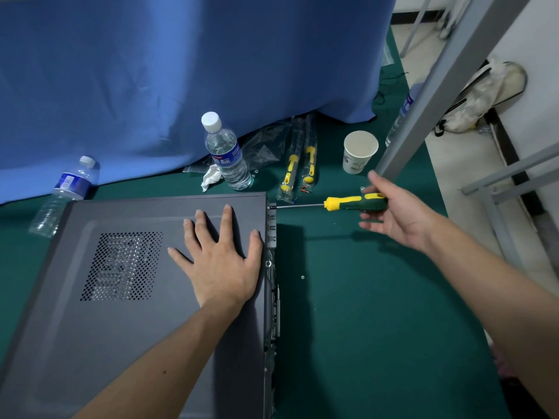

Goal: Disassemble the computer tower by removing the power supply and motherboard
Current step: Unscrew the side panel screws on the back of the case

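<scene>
- Computer tower [90, 313] lies on its side on the green counter [378, 328], its grey side panel facing up, directly under the left hand [220, 261].
- Left hand rests flat on that panel with fingers straight and spread, the thumb close to the tower's rear edge; a perforated vent grille [122, 266] sits just left of the fingers.
- Right hand [399, 216] holds the yellow-and-green handle of a screwdriver [354, 203], fingers curled loosely round it, thumb on top.
- Screwdriver's shaft runs level from the right hand toward the left one, and its tip meets a screw at the top corner of the tower's rear panel [271, 237], just beyond the left thumb.
- A small loose screw [302, 277] lies on the counter between the two forearms.
- Beyond the right hand stands an upright paper cup [359, 151]; left of it, two more yellow-handled screwdrivers in clear bags [298, 164] lie side by side.
- Beyond the left hand an upright water bottle [227, 152] with a white cap stands beside a crumpled tissue [210, 177].
- Far left of the left hand, a second bottle [65, 195] lies tilted, touching the tower's corner.
- A blue curtain [181, 71] hangs behind all of it.
- A grey metal frame post [438, 86] rises to the right, past the right hand, with a pale bag [484, 95] on the floor behind it.
</scene>
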Motion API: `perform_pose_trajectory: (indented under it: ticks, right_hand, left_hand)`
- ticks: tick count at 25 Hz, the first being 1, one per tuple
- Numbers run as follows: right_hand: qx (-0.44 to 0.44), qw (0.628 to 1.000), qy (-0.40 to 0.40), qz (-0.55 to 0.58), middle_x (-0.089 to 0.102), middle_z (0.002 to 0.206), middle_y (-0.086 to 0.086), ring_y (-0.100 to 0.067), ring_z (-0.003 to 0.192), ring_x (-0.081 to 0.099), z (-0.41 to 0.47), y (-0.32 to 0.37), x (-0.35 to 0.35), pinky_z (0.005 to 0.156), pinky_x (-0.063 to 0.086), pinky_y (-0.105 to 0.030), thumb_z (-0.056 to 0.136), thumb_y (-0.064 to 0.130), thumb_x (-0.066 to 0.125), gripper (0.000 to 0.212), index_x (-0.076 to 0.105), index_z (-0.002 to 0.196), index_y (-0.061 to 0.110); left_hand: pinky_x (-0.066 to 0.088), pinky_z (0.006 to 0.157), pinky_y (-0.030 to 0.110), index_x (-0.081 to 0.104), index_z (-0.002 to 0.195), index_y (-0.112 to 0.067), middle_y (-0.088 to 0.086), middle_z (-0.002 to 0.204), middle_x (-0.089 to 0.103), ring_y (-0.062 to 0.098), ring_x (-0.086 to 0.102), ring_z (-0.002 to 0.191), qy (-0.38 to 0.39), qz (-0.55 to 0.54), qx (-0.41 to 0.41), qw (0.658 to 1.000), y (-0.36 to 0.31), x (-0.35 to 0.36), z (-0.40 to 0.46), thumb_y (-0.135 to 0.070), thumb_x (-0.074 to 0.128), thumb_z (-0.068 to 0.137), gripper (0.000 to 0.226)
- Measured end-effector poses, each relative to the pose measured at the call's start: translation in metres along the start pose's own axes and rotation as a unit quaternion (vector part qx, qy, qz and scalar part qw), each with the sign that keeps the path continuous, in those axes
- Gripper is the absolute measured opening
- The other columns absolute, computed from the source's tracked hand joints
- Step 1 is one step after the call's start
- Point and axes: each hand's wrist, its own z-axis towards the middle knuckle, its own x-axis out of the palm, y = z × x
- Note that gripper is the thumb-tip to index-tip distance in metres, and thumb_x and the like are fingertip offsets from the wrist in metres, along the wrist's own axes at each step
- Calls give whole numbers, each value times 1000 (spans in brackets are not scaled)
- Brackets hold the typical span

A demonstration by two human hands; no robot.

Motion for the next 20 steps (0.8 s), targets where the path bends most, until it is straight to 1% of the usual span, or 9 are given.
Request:
perform_pose_trajectory:
  ticks: [3,4,7,9,11,14,17,19,20]
  right_hand:
    - [-28,999,-15,-33,48,82,-2,-13,59,39,-4,0,4,54,40,-25,98,32,57,15,52,96,18]
    - [-47,999,-15,10,49,84,-3,-14,61,42,-4,1,5,56,41,-25,98,18,57,5,53,94,18]
    - [-72,992,11,100,60,85,-4,-17,74,58,-2,6,2,72,49,-30,88,-7,53,27,56,93,20]
    - [-56,998,10,20,58,79,0,-15,70,56,-5,7,4,69,52,-30,93,13,61,10,55,93,21]
    - [-22,998,-3,-58,48,74,0,-13,57,43,-6,6,5,54,44,-25,97,35,58,18,51,95,20]
    - [-52,999,-14,-9,49,77,-2,-13,57,40,-6,8,6,51,39,-23,97,18,58,7,52,93,19]
    - [-55,994,10,92,62,88,-4,-19,76,56,-8,14,3,69,50,-32,88,-4,56,25,57,94,20]
    - [-30,998,19,60,61,83,-4,-20,77,58,-10,18,5,69,53,-35,92,15,62,8,56,93,20]
    - [-12,1000,6,9,58,78,-3,-19,70,55,-11,19,6,64,52,-33,93,32,62,14,55,92,20]
  left_hand:
    - [3,115,65,22,153,-40,11,161,15,29,2,149,-3,-4,3,1000,0,0,0,-68,27,91,68]
    - [3,114,65,22,152,-40,11,161,15,29,2,149,-3,-5,5,1000,0,-1,0,-68,27,91,68]
    - [2,114,65,21,152,-40,11,161,15,29,2,149,-1,-3,6,1000,0,-1,0,-67,27,91,68]
    - [2,115,65,21,153,-39,11,162,15,29,2,149,-1,-3,5,1000,0,-1,0,-67,27,91,68]
    - [2,115,65,20,153,-40,11,162,14,29,1,149,1,-1,5,1000,0,-1,1,-68,26,91,68]
    - [1,115,64,19,153,-40,10,162,13,29,-1,150,3,-5,4,1000,0,-1,0,-67,26,91,68]
    - [0,115,64,18,153,-40,11,162,12,29,-2,150,5,-6,5,1000,0,-1,-1,-67,26,91,68]
    - [0,115,64,17,154,-41,11,162,12,29,-2,150,6,-1,5,1000,0,-2,0,-68,24,91,68]
    - [0,115,64,16,154,-41,11,162,11,29,-3,150,8,2,5,1000,0,-2,0,-68,23,91,69]
